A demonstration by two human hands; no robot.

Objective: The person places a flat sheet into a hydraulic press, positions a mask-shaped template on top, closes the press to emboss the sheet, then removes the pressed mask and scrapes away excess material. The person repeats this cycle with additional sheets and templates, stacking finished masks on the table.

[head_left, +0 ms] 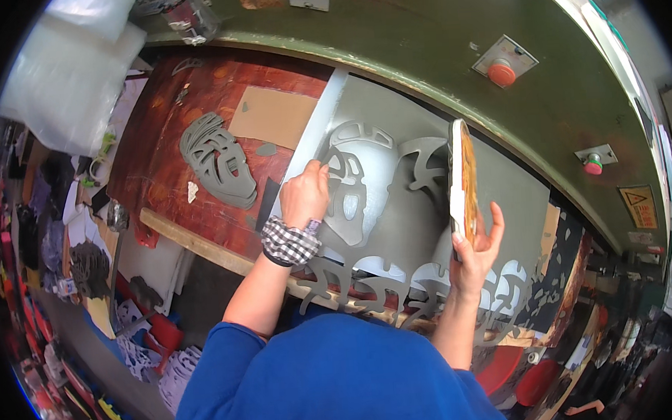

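Observation:
My left hand [306, 195], with a checked band at its wrist, is closed by the upper left edge of a grey cut-out piece [347, 223] with several openings. Its fingertips appear to pinch that edge. Beside the piece, a pale cut-away shape [380, 178] shows in the grey sheet [391, 103]. In my right hand [480, 246] a cutting die [465, 179] stands on edge above the sheet, with a pale rim and a yellow-brown inner face. Thumb and fingers grip its near end. To the left, a stack of similar grey pieces [218, 162] lies on the reddish table [152, 163].
A green machine beam [410, 32] runs along the far side, bearing a red push button [501, 73] and a smaller one [593, 165]. Brown cardboard [273, 117] lies beyond the stack. Grey offcut webbing [387, 290] hangs at the near edge. Clear plastic bags [70, 72] hang far left.

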